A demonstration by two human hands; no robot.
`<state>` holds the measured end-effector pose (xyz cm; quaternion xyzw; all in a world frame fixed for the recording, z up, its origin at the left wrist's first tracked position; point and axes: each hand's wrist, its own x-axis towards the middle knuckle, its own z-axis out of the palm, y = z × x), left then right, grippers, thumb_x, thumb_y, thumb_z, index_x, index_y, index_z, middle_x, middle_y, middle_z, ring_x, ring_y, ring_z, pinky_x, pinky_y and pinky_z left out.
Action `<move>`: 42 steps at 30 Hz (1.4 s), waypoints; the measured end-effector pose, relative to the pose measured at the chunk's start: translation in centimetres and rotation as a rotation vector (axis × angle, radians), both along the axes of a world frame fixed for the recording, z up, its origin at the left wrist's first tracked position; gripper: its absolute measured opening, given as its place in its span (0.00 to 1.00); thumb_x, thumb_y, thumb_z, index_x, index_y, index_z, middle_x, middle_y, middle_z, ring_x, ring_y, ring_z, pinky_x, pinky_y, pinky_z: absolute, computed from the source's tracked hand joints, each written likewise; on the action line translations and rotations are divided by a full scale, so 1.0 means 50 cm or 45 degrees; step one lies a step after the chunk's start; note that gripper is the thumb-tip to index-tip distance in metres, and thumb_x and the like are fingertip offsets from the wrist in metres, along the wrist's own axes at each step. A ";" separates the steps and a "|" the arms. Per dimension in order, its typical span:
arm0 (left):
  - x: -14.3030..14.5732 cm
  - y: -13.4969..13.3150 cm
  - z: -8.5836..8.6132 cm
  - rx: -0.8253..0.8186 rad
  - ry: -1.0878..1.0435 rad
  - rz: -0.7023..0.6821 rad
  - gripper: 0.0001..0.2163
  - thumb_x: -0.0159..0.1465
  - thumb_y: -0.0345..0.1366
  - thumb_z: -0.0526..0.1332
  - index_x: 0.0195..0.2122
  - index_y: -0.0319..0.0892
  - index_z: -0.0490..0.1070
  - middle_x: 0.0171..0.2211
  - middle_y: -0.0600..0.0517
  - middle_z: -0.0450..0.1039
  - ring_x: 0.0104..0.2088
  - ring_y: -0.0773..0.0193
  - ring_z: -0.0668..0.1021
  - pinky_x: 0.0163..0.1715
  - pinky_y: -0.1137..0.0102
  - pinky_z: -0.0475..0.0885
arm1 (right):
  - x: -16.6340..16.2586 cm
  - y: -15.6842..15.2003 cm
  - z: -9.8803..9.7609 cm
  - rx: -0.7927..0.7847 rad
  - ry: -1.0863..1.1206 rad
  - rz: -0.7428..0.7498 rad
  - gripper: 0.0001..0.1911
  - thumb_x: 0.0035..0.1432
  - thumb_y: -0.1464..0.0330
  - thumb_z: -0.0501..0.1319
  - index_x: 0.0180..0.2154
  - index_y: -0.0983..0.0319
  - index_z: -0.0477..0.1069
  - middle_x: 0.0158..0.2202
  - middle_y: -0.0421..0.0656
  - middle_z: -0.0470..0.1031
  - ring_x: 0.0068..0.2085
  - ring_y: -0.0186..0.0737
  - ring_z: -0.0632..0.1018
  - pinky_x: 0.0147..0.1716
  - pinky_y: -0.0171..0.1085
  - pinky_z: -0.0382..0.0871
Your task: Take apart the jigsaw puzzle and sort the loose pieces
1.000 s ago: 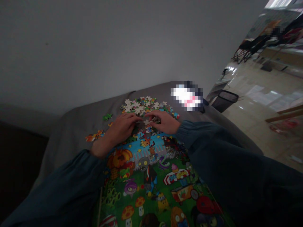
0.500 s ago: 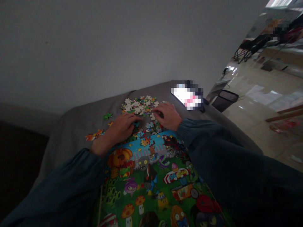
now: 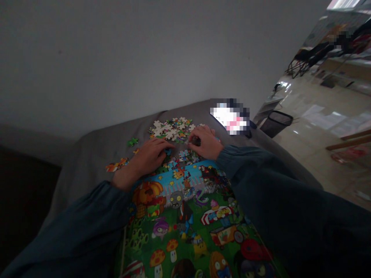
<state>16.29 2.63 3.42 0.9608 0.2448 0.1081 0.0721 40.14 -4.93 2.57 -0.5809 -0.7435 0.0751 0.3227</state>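
Moved: my right grip point(image 3: 204, 143) closed, now pinching a dark piece point(image 3: 196, 141).
Left grip point(image 3: 149, 156): fingers together at the assembled puzzle's point(image 3: 179, 216) top edge, hold unclear.
Remaining: loose pieces point(image 3: 171, 129) beyond the assembled puzzle.

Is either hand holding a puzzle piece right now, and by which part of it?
The right hand pinches a dark jigsaw piece in its fingertips; which part is hidden. The left hand lies by a blue piece, seemingly holding nothing.

My view is dim, and it goes very dark at nine o'clock. Light comes from a bright patch point(image 3: 342, 4) at one o'clock and makes glare on the shiny floor point(image 3: 315, 112). The picture bends near its edges.
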 end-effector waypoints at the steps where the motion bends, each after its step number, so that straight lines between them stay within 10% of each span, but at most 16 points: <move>1: 0.000 0.000 0.000 0.005 -0.001 -0.003 0.19 0.61 0.25 0.52 0.50 0.42 0.73 0.47 0.46 0.75 0.49 0.55 0.74 0.53 0.58 0.67 | -0.001 -0.003 0.004 0.020 0.007 0.080 0.06 0.58 0.65 0.66 0.34 0.60 0.72 0.40 0.44 0.74 0.48 0.46 0.69 0.50 0.47 0.60; 14: -0.004 0.010 -0.009 0.102 -0.101 -0.049 0.16 0.63 0.27 0.52 0.48 0.42 0.75 0.46 0.46 0.76 0.47 0.55 0.74 0.52 0.57 0.68 | 0.084 0.036 -0.013 -0.149 -0.214 -0.428 0.22 0.66 0.63 0.53 0.59 0.60 0.67 0.64 0.51 0.64 0.65 0.54 0.61 0.59 0.57 0.57; 34: -0.002 0.012 -0.005 0.157 -0.227 -0.062 0.13 0.64 0.28 0.53 0.43 0.42 0.77 0.43 0.47 0.77 0.47 0.53 0.75 0.51 0.55 0.67 | 0.064 0.068 0.017 0.034 -0.114 -0.147 0.16 0.67 0.57 0.54 0.37 0.57 0.77 0.49 0.44 0.75 0.55 0.49 0.67 0.54 0.50 0.58; 42: -0.002 0.012 -0.004 0.167 -0.235 -0.089 0.14 0.64 0.29 0.52 0.42 0.42 0.77 0.42 0.46 0.77 0.46 0.53 0.75 0.50 0.55 0.69 | 0.092 0.077 -0.013 -0.140 -0.209 -0.467 0.14 0.67 0.64 0.53 0.47 0.58 0.76 0.53 0.50 0.72 0.56 0.56 0.65 0.51 0.54 0.59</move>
